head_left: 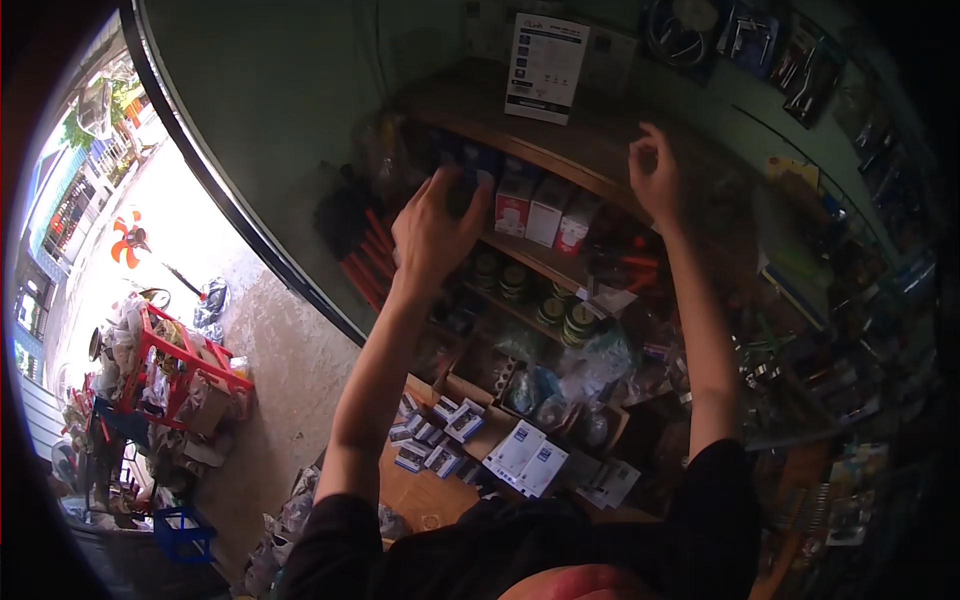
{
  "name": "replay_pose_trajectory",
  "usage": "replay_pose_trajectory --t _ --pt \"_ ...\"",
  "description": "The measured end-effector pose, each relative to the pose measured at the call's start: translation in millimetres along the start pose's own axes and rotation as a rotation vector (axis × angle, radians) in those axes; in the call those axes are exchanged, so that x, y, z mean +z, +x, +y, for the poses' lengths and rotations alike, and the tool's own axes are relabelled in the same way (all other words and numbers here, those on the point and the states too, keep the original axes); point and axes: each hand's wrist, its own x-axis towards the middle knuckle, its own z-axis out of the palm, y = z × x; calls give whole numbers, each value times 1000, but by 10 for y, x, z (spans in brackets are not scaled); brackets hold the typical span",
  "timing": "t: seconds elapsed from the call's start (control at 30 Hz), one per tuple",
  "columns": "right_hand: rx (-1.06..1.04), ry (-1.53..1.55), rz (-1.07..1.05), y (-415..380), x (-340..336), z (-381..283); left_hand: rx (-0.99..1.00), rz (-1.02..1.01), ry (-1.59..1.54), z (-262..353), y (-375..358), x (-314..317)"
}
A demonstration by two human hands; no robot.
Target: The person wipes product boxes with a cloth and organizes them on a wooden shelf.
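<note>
My left hand (432, 232) is raised at the left end of the shelf, with its thumb and fingers apart around a dark gap. No held thing can be made out there. Just right of it, small white-and-red boxes (544, 212) stand in a row on the shelf. My right hand (655, 178) is lifted near the upper shelf's front edge, its fingers loosely curved and nothing visible in them. Between and above the hands, a white printed box (546, 70) stands upright on the upper shelf (480, 95).
Below are stacks of green-rimmed round items (565, 318), plastic bags (592, 368), small boxes (440, 440) and larger white boxes (525, 458). Packaged tools (812, 75) hang on the wall. Left, past the door edge (230, 210), stand a red crate (190, 365) and an orange fan (130, 238).
</note>
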Motion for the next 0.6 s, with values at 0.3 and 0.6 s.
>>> replay_pose_trajectory --t 0.3,0.6 --pt "380 592 99 -656 -359 -929 365 245 -351 777 633 1388" --pt "-39 0 85 -340 -564 -371 -78 261 -9 628 1857 2230"
